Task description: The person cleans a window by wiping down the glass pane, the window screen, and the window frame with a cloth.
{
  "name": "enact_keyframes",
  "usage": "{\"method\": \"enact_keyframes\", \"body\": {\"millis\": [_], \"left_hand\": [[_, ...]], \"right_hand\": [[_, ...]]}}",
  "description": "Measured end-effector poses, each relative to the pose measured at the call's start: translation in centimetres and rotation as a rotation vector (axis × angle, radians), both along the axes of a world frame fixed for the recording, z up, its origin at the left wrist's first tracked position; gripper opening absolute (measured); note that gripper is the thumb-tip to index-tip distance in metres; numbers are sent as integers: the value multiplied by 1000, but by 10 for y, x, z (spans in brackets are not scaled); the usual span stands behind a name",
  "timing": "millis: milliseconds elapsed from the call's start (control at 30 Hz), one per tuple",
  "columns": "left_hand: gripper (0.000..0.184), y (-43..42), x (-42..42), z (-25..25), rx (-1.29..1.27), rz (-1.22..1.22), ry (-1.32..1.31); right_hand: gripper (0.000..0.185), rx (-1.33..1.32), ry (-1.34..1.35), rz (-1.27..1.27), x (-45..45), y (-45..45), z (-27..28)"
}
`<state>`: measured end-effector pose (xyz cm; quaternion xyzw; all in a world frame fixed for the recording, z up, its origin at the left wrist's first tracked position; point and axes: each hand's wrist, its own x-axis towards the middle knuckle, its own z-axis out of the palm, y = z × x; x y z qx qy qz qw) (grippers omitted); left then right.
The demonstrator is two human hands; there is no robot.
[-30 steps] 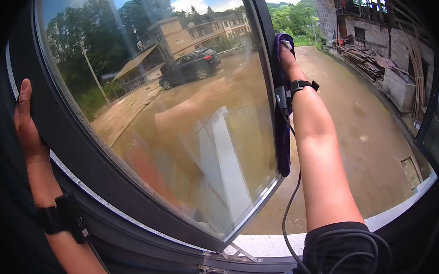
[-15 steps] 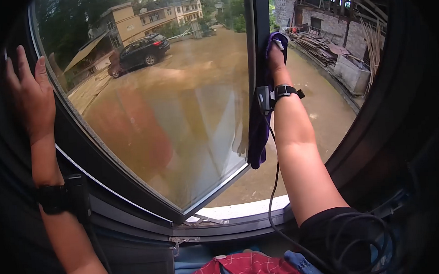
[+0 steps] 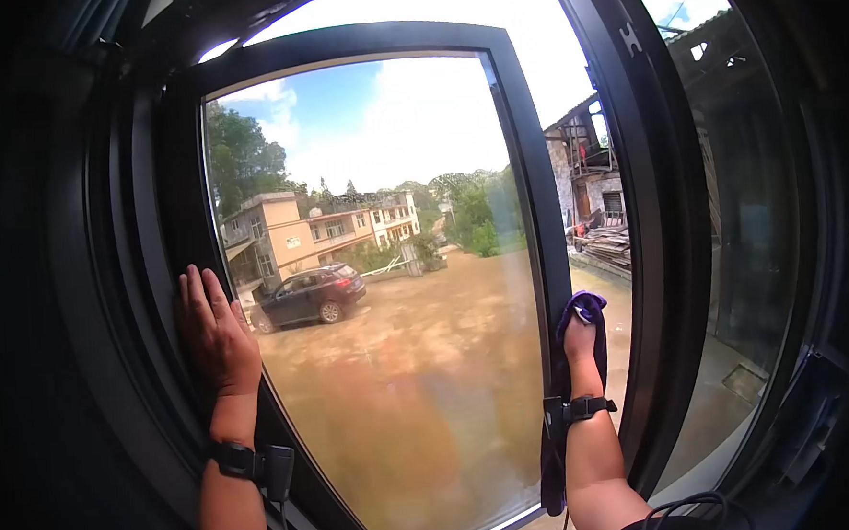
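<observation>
My left hand (image 3: 222, 343) rests flat against the dark window frame at the left, fingers stretched upward and together. An open casement window sash (image 3: 539, 211) with a dark border and a glass pane (image 3: 393, 391) stands swung outward ahead of me. My right hand (image 3: 579, 341) reaches past the sash's free right edge, closed on a purple cloth (image 3: 554, 479). The cloth is bunched over the fingers, hiding most of them, and its tail hangs down along the edge. Both wrists carry black straps with small devices.
The fixed window frame (image 3: 647, 205) rises right of my right arm. A black cable (image 3: 711, 501) loops by my right sleeve. Through the glass show a parked car (image 3: 311, 297) and a yellowish building (image 3: 279, 229). Stacked boards (image 3: 604, 246) lie outside at right.
My view has tilted upward, so the sash's top and the sky now show. Both hands appear lower in view. The right hand still holds the cloth at the sash edge.
</observation>
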<state>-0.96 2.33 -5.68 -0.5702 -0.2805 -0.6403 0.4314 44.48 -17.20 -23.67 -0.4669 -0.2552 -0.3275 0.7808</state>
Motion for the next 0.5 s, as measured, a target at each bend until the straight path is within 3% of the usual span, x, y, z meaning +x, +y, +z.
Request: {"method": "enact_keyframes", "body": {"millis": [67, 100, 167, 200, 300, 333, 400, 433, 500], "left_hand": [[55, -5, 10, 9, -6, 15, -20], [54, -5, 14, 11, -17, -1, -26], [52, -13, 13, 13, -41, -36, -40], [50, -16, 13, 7, -61, -92, -42], [50, -46, 20, -20, -105, -412, 129], [51, -59, 32, -35, -251, -597, 255], [59, -89, 61, -62, -442, -886, 539], [60, -102, 79, -78, -524, -955, 630], [58, -110, 114, -112, -1036, -1425, 728]], "right_hand": [[14, -117, -14, -127, -41, -23, 30], [10, -25, -141, -337, -19, -2, 16], [9, 103, 121, 192, -82, -29, 43], [10, 30, 27, 21, -46, -29, 30], [11, -56, -454, -448, -91, -42, 70], [8, 36, -232, 260, -153, -50, 97], [9, -346, -752, -40, -172, -37, 126], [10, -283, -898, 121, -203, -36, 148], [15, -327, -960, 484, -233, -21, 179]]}}
